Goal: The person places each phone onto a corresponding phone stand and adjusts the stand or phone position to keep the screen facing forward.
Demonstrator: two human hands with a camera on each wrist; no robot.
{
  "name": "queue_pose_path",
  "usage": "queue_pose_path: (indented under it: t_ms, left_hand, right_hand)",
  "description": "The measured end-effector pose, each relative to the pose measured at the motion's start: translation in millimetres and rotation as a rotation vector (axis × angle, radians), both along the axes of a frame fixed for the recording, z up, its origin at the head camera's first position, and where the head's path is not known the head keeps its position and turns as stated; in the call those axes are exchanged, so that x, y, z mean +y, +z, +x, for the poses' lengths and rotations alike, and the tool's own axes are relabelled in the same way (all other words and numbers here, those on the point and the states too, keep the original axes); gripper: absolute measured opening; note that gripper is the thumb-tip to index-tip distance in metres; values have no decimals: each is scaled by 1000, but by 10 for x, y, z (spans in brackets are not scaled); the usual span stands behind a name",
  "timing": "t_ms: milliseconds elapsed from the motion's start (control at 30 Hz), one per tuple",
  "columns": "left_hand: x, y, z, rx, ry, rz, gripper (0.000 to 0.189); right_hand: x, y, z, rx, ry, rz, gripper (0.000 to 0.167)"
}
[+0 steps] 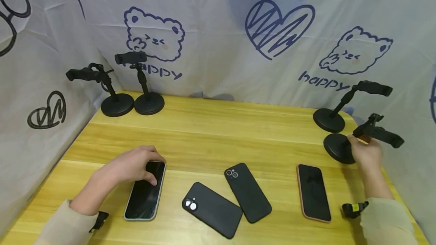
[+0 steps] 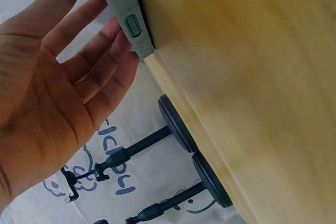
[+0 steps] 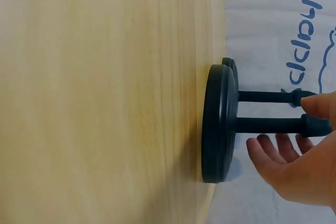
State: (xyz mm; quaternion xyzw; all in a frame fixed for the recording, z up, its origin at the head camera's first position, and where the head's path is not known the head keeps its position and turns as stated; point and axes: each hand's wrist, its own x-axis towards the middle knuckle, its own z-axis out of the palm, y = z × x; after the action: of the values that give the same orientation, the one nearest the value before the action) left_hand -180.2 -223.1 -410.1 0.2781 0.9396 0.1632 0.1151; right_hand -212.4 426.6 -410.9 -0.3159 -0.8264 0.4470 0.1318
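At the left of the table, a dark-screened phone point(image 1: 144, 199) with a pale frame lies face up. My left hand point(image 1: 136, 165) is over its far end, the thumb above the screen and the fingers loosely bent at the far edge. The left wrist view shows those fingers point(image 2: 100, 59) beside the phone's pale side point(image 2: 123, 14). At the right, my right hand point(image 1: 369, 156) holds the stem of a black phone stand point(image 1: 337, 148). In the right wrist view, the thumb point(image 3: 317, 104) and curved fingers lie on opposite sides of that stem point(image 3: 270, 125).
Two black phones point(image 1: 214, 209) lie face down near the middle, touching at their ends. A pink-framed phone point(image 1: 314, 192) lies face up nearer the right hand. Another stand point(image 1: 328, 119) is behind the held one; two more stands point(image 1: 149, 103) are at back left. Printed cloth point(image 1: 218, 59) surrounds the table.
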Motion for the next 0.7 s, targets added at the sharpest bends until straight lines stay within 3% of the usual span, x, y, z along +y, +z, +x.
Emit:
queue_pose_path:
  t_ms: [133, 267, 400, 500, 700]
  left_hand:
    - [12, 2, 5, 0, 5, -4, 54]
    - [29, 17, 8, 4, 7, -8, 53]
    - [37, 23, 6, -1, 17, -17, 53]
    - [35, 21, 2, -7, 29, -26, 53]
    - [28, 11, -10, -5, 37, -36, 53]
  right_hand:
    - [0, -8, -25, 48, -64, -109, 53]
    - [19, -42, -70, 84, -103, -147, 54]
    - [55, -101, -98, 108, -94, -126, 49]
    - [90, -157, -113, 147, -81, -131, 36]
    - [-90, -68, -86, 62, -9, -15, 52]
